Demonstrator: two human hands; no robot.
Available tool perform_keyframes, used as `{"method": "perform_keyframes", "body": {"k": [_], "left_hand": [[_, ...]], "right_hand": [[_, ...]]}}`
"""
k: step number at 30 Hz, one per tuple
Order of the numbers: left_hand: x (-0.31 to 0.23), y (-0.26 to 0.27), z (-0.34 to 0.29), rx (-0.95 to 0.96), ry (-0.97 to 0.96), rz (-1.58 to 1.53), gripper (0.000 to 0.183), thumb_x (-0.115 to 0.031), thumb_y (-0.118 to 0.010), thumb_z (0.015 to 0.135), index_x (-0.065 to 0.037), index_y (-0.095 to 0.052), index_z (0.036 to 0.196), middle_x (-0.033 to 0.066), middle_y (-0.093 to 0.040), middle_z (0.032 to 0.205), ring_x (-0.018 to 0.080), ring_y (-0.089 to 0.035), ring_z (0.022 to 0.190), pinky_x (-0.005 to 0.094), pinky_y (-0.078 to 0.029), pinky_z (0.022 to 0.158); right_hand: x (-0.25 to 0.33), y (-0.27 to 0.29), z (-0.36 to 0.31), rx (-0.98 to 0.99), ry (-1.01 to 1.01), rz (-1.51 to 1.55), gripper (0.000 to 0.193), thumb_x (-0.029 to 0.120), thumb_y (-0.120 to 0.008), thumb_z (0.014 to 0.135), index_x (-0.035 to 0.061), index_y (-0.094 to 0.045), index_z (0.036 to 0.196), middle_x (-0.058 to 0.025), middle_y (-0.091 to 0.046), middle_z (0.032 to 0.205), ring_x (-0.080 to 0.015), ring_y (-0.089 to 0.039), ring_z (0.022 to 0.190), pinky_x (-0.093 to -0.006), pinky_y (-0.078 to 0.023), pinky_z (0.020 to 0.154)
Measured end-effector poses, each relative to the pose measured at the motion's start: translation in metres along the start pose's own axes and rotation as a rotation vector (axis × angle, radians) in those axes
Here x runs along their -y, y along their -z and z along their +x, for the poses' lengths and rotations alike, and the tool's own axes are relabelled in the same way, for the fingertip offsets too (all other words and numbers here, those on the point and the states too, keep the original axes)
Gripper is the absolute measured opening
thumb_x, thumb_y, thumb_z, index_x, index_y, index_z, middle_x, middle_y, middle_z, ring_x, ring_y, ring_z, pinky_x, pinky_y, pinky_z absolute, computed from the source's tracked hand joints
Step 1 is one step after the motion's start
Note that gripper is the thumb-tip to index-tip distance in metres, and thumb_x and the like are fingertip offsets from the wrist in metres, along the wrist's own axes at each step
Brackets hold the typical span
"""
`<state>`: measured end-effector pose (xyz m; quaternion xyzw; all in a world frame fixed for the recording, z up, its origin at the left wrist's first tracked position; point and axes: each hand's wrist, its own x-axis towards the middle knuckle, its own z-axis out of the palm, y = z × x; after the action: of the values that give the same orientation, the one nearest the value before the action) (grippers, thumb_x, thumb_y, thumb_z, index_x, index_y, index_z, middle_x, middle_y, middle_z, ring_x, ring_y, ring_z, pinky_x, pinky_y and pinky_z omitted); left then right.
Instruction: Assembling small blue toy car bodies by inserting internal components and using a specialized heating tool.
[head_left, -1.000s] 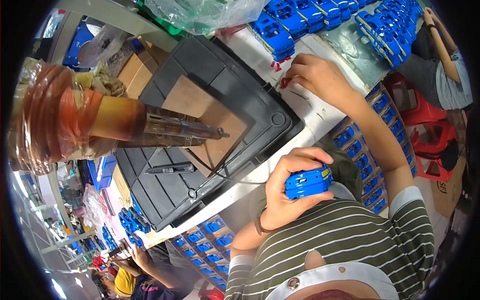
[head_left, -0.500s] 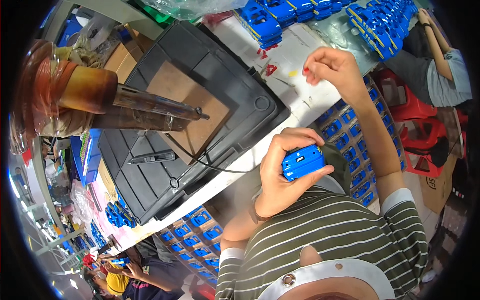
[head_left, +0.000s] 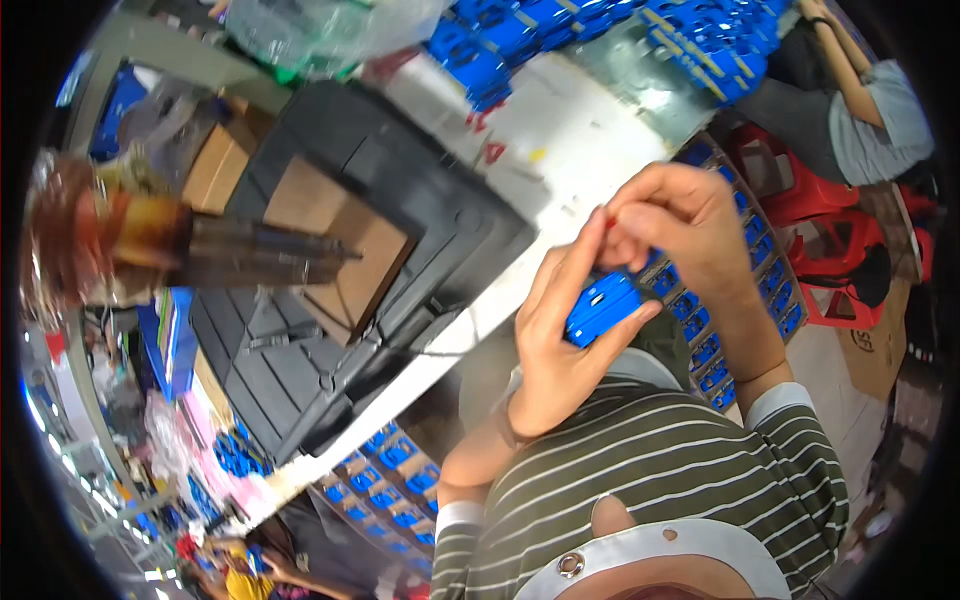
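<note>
A glossy blue plastic casing (head_left: 605, 312), with a small pale slot in the side that shows, rests in my left hand (head_left: 552, 350), held between thumb and fingers in front of my striped shirt. My right hand (head_left: 690, 220) is just above it, thumb and forefinger pinched on a small red piece (head_left: 610, 222). The left fingertips reach up to this pinch. The right fingers partly cover the red piece, so its shape is hard to make out, and the casing's far side is hidden.
At left, a heating tool with a metal tip (head_left: 340, 255) juts over a brown board (head_left: 350, 215) on a black plastic lid (head_left: 440, 180). Small red bits (head_left: 494, 152) lie on the white table (head_left: 550, 110). Blue casings (head_left: 470, 65) are piled beyond; red stools (head_left: 830, 250) stand right.
My right hand has come down and left from over the table to the casing, bringing the red piece. The left fingers have stretched upward. The whole view has shifted and blurred slightly.
</note>
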<state>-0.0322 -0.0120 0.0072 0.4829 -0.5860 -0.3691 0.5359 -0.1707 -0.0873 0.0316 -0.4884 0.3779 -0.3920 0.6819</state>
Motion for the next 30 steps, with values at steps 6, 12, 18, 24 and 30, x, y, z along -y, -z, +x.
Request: {"method": "perform_keyframes", "body": {"k": [6,12,18,24,30], "left_hand": [[-0.009,-0.007,-0.003,-0.068,0.126,0.029,0.068,-0.002,-0.069,0.070,0.003,-0.042,0.133,0.0137,-0.060,0.108,0.0180,-0.057,0.097,0.0286,-0.045,0.086],[-0.008,-0.018,-0.002,-0.062,0.166,-0.085,0.061,-0.007,-0.070,0.074,0.003,-0.045,0.129,0.0092,-0.058,0.094,0.0149,-0.055,0.085,0.0263,-0.044,0.079],[-0.008,-0.013,-0.007,-0.105,0.142,-0.187,0.031,-0.009,-0.070,0.077,-0.001,-0.053,0.101,0.0093,-0.059,0.092,0.0152,-0.056,0.085,0.0266,-0.045,0.079],[-0.005,-0.006,-0.003,-0.075,0.165,-0.271,0.033,0.004,-0.069,0.073,0.000,-0.053,0.101,0.0091,-0.058,0.100,0.0134,-0.055,0.090,0.0255,-0.044,0.082],[-0.001,0.001,-0.010,-0.092,0.135,-0.328,0.040,-0.003,-0.073,0.074,-0.001,-0.050,0.107,0.0107,-0.057,0.102,0.0164,-0.055,0.094,0.0279,-0.044,0.085]], "right_hand": [[-0.007,0.007,0.001,0.127,0.159,0.118,0.012,0.007,-0.060,0.087,-0.0030,-0.062,0.094,-0.0066,-0.064,0.079,-0.0082,-0.059,0.067,-0.0220,-0.051,0.061],[0.006,0.033,-0.005,0.043,0.161,0.068,0.013,0.011,-0.060,0.086,0.0007,-0.063,0.093,-0.0023,-0.064,0.082,-0.0048,-0.056,0.072,-0.0203,-0.048,0.059],[0.024,0.106,0.036,-0.383,0.411,0.095,0.018,0.018,-0.060,0.087,0.0024,-0.063,0.095,0.0004,-0.059,0.077,-0.0056,-0.054,0.071,-0.0209,-0.044,0.061],[0.019,0.128,0.025,-0.655,0.562,-0.082,0.017,0.018,-0.052,0.092,0.0023,-0.055,0.099,-0.0100,-0.064,0.095,-0.0090,-0.059,0.070,-0.0193,-0.046,0.054],[-0.010,0.136,0.031,-0.683,0.444,0.013,0.019,0.020,-0.055,0.091,0.0022,-0.055,0.099,-0.0091,-0.063,0.097,-0.0084,-0.059,0.072,-0.0176,-0.045,0.058]]}}
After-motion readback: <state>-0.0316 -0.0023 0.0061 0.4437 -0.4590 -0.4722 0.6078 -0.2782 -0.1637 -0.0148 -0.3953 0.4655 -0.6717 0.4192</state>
